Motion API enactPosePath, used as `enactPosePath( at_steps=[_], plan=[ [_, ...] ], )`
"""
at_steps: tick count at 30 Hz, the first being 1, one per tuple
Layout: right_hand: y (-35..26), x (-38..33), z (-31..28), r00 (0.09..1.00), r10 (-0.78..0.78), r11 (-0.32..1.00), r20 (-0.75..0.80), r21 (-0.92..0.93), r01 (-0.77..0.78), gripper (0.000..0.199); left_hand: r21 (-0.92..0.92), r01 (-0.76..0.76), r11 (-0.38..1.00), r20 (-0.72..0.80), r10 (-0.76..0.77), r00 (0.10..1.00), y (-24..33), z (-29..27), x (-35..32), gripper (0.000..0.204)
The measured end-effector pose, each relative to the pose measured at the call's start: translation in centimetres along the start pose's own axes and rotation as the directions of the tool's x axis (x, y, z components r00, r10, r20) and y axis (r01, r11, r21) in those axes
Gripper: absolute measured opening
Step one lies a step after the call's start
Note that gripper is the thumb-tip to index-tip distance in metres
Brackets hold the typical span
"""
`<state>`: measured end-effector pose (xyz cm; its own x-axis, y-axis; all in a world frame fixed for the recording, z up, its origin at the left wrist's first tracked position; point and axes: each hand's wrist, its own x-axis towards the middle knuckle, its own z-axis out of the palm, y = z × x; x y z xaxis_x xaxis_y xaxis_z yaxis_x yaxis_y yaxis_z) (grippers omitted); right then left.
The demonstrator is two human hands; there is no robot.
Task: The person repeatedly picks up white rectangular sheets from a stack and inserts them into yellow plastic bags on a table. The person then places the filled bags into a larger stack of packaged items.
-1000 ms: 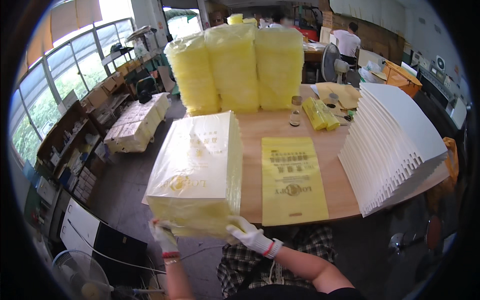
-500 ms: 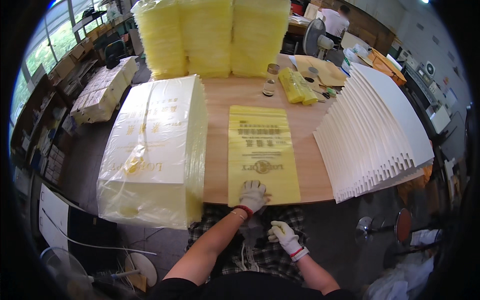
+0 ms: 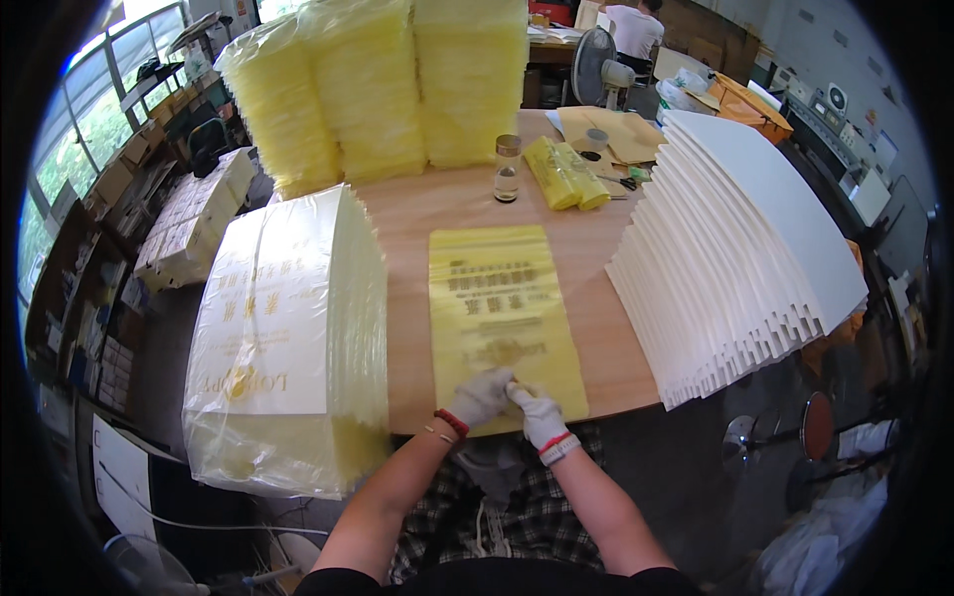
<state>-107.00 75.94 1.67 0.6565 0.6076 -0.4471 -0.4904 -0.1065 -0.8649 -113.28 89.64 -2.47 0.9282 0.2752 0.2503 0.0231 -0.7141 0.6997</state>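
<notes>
A flat pile of printed yellow plastic bags (image 3: 497,318) lies in front of me, its near end at the table's edge. Over that near end my two white-gloved hands come together. My left hand (image 3: 479,399) is closed, its fingertips meeting those of my right hand (image 3: 538,411), which is closed in a pinch. Whatever is between the fingers is too small or hidden to make out. To the left stands a tall stack of white sheets packed in clear printed plastic (image 3: 268,328). On the right is a fanned, stepped stack of white paper (image 3: 735,268).
Tall piles of yellow bags (image 3: 368,89) rise at the back of the table (image 3: 407,214). A clear cylinder (image 3: 506,174), folded yellow bags (image 3: 564,177) and scissors (image 3: 624,183) lie near brown paper (image 3: 626,134). Beyond are a fan (image 3: 594,68) and a seated person (image 3: 634,30).
My right hand has risen from beside my lap to the bags and met my left. The left has gone from resting spread on the bags to closed. The view has shifted slightly.
</notes>
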Motion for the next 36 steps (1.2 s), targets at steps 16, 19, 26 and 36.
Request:
enactPosePath(
  at_steps=[16,19,26,36],
  plan=[
    [3.0,6.0,2.3,0.856,-0.417,-0.285,0.306,-0.938,0.197,0.034,-0.530,0.213,0.821,-0.070,-0.292,0.954,9.4,-8.7,3.1,0.028],
    [2.3,1.2,4.7,0.926,-0.246,-0.269,0.286,-0.938,0.218,0.043,-0.375,0.142,0.916,-0.153,-0.212,0.965,8.9,-9.8,1.6,0.035],
    [-9.0,-11.4,-2.7,0.661,-0.449,0.422,0.602,-0.509,0.750,0.020,0.369,-0.045,0.929,-0.305,0.166,0.938,9.8,-9.3,-2.2,0.049],
    [-32.5,-21.0,-18.5,0.442,-0.799,-0.325,0.408,-0.911,0.253,0.059,0.195,-0.329,0.924,-0.317,0.377,0.870,18.9,-11.3,-2.9,0.036]
  ],
)
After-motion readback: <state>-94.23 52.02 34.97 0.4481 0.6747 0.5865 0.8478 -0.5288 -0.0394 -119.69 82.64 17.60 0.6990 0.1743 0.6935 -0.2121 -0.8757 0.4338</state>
